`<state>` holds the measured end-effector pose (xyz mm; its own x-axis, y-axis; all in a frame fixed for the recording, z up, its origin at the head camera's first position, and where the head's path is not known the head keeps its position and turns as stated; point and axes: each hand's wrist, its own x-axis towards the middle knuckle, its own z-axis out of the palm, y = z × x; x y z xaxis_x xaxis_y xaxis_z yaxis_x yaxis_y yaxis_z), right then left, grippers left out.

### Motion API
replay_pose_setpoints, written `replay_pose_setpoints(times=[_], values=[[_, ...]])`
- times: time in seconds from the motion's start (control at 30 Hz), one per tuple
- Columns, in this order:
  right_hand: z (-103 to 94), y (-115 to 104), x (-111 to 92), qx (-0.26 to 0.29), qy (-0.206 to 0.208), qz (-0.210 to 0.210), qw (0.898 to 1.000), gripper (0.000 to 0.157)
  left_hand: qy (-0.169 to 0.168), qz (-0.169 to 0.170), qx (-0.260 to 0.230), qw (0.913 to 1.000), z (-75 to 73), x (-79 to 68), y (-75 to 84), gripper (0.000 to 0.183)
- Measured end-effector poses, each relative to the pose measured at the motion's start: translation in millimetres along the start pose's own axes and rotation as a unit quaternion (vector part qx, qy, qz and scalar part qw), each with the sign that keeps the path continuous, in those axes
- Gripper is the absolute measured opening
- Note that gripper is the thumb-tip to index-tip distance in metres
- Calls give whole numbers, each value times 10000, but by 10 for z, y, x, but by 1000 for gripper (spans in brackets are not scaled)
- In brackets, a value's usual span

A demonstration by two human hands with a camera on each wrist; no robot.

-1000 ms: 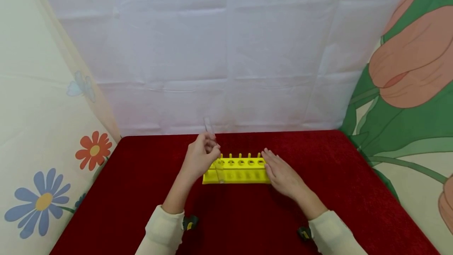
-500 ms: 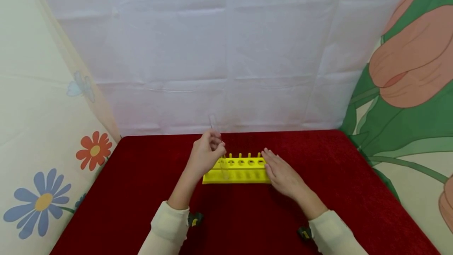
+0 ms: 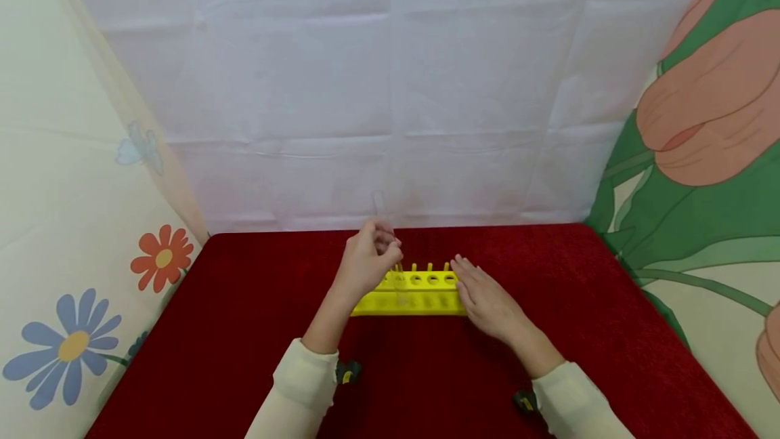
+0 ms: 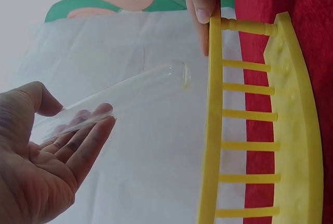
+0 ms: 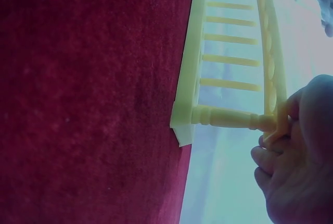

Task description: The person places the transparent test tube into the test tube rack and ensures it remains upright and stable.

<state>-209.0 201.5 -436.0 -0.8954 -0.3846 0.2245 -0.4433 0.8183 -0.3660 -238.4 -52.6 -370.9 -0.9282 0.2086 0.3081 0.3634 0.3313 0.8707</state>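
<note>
My left hand [image 3: 370, 259] pinches a clear test tube [image 4: 140, 89] between thumb and fingers. The tube slants, its rounded end pointing down at a yellow test tube rack [image 4: 212, 125] and a small gap above the top plate in the left wrist view. In the head view the tube overlaps the holes left of the rack's middle. At the rack's right end, my right hand [image 3: 487, 300] holds the corner of the top plate, thumb on one side and fingers on the other, as the right wrist view shows. My left hand hides the rack's left end from the head camera.
A red cloth [image 3: 414, 385] covers the table under the rack. Behind it hangs a creased white sheet [image 3: 390, 87], with flower-printed panels [image 3: 701, 107] at both sides. A row of thin yellow pegs [image 4: 247, 115] joins the rack's top plate and base.
My left hand has moved a little to the right along the rack with the test tube. My right hand and the rack have stayed in place.
</note>
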Motion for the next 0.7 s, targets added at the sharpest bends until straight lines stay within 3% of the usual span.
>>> replay_pose_setpoints(times=[0.7], values=[[18, -1, 14, -12, -11, 105, 9999, 46, 41, 23, -68, 10000, 182, 135, 79, 27]])
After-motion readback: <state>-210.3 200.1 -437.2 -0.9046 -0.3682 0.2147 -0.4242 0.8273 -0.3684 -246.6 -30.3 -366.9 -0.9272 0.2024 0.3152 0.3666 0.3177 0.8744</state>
